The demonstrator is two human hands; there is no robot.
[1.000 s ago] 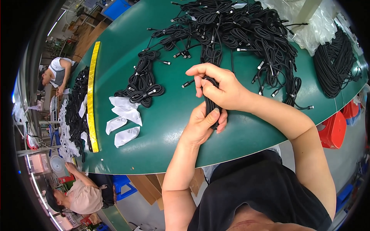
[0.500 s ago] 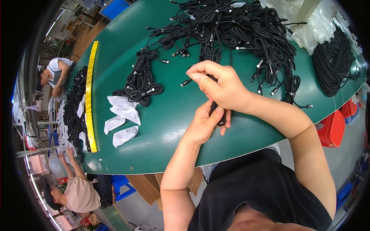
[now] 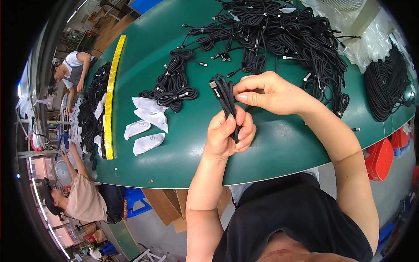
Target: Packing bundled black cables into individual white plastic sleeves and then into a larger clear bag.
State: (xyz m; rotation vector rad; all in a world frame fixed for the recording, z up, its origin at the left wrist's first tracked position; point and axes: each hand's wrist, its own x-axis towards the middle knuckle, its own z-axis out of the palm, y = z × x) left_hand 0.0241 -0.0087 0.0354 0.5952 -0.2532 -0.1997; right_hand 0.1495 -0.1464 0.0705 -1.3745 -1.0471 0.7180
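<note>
I see both hands raised over the near edge of the green table point(image 3: 279, 148), clamped together on one folded black cable point(image 3: 226, 98). The left hand point(image 3: 229, 135) is closed in a fist around the lower part of the bundle, thumb pressed up along it. The right hand point(image 3: 273, 94) pinches the upper part between thumb and forefinger, just above the left – the two hands nearly touch. The cable's loops stand roughly upright, and a silver-tipped plug point(image 3: 213, 84) pokes out at the top left of the bundle.

Behind the hands lies a large tangle of black cables point(image 3: 283, 39) with metal connectors, spread across the far side of the table. To the left of my hands sits a smaller heap of coiled cables point(image 3: 172, 85), and just beside it several small white bags point(image 3: 146, 124) lie flat on the green surface. A yellow strip point(image 3: 111, 91) runs along the table's left part, with more black cable bundles point(image 3: 89, 113) beyond it. Another pile of black cables point(image 3: 386, 87) rests at the far right, near clear plastic wrapping point(image 3: 371, 39). A red stool point(image 3: 379, 157) stands below the table edge on the right – and two other people point(image 3: 83, 201) work at the left.
</note>
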